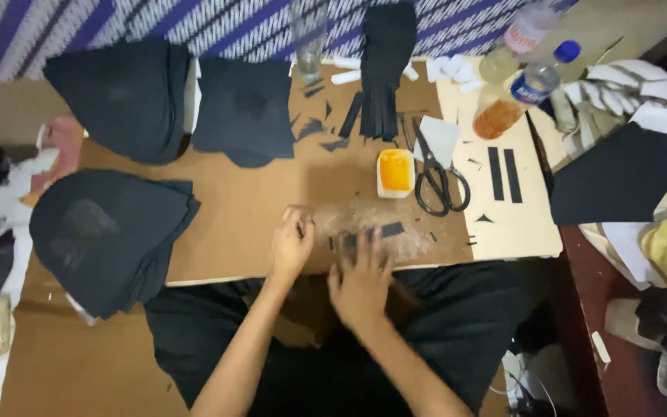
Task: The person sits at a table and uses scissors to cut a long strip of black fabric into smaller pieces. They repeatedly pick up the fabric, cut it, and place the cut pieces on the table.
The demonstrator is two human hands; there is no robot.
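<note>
I am looking down from the head camera at a brown work board (233, 224) lying across my lap.

My left hand (292, 245) is curling loosely at the near middle of the board, fingertips pinching what looks like a tiny dark scrap; too small for me to tell whether the fingers are really closing on it.

My right hand (361, 279) is lying flat with fingers spread apart, pressing down on a small black strip (380, 231) just right of the left hand. The strip is sitting on a pale, glue-smeared patch of the board.

Handling judgement: the strip is looking thin, light and floppy, like cut fabric or felt. It will likely be bending under its own weight and sticking where glue is wet. Best hold is a fingertip pinch at its free far-right end, away from the smeared area.

Around it: an open tub of orange-yellow glue (395, 172) and black-handled scissors (439, 179) are lying just beyond. Two more black strips (504, 174) are resting on a cream sheet at right. Stacks of black cut pieces (110, 235) are sitting at left and far left.
</note>
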